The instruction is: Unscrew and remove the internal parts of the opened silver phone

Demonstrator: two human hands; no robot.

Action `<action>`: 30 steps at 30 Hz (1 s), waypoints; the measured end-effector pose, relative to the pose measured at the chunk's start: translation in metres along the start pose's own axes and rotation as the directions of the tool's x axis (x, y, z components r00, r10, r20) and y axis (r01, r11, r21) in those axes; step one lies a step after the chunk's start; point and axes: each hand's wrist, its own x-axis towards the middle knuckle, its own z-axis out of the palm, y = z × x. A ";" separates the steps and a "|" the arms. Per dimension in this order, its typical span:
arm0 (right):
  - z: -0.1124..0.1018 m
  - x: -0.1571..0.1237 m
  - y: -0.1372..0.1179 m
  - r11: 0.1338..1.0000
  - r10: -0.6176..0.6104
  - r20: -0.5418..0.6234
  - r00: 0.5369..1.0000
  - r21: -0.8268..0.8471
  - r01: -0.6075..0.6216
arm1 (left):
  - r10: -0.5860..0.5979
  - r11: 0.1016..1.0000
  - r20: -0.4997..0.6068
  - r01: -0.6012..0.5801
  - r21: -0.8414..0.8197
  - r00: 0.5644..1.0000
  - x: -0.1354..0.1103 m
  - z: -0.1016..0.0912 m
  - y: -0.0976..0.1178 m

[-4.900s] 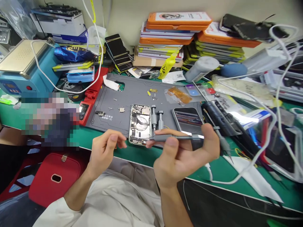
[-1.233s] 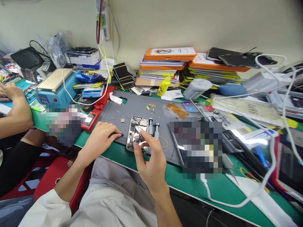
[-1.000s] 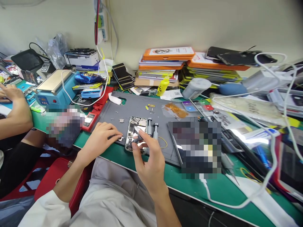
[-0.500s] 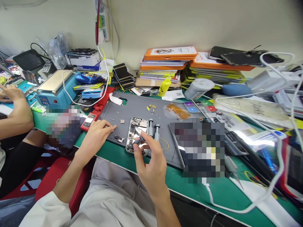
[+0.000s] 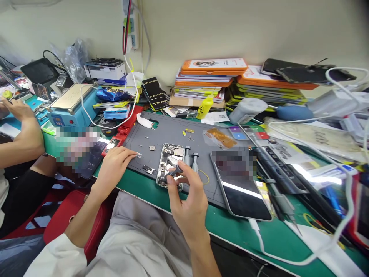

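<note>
Centre frame, the opened phone lies on the grey mat, screen off and innards bare. The right hand is pinched shut round a small dark screwdriver, thumb and fingertips on its shaft, tip down on the phone's lower half. Just left, the left hand lies loosely open, fingertips touching a tiny part on the mat, gripping nothing I can see. A small bracket and a loose piece are already out on the mat; by the look of it, the board and most components sit in the shell. To the right lies a screen-up phone; at the far left edge, a co-worker's hand.
</note>
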 end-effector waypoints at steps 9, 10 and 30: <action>0.000 -0.001 0.000 1.000 0.009 0.005 1.000 -0.007 -0.009 | 0.170 0.979 -0.031 -0.165 0.121 0.985 -0.007 0.003 0.016; 0.000 -0.002 0.000 1.000 0.016 0.008 1.000 -0.004 -0.016 | 0.165 0.980 -0.043 -0.159 0.116 0.985 -0.008 0.004 0.015; 0.000 -0.002 0.001 0.993 0.076 -0.165 0.983 0.097 -0.061 | 0.146 0.980 0.105 -0.130 -0.152 0.984 -0.017 0.008 0.043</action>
